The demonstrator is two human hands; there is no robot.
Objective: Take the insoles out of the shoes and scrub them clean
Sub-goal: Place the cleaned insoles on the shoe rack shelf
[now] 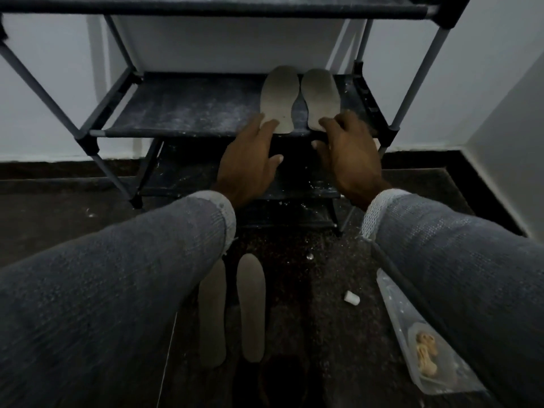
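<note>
Two pale grey insoles lie side by side on the dark fabric shelf (182, 110) of a shoe rack, the left insole (279, 95) and the right insole (319, 95). My left hand (250, 160) reaches to the heel of the left insole, its straight fingertips touching that end. The fingers of my right hand (347, 151) are bent at the heel of the right insole, over the shelf's front bar. Two more insoles lie on the dark floor between my arms, one (212, 316) partly hidden by my left sleeve and the other (251, 307) in full view. No shoes are visible.
The shoe rack has grey metal poles (412, 83) and lower dusty shelves (188, 178). On the floor to the right lie a small white cap (352, 298) and a clear plastic container (424, 346) with a tan object inside. White walls stand behind and to the right.
</note>
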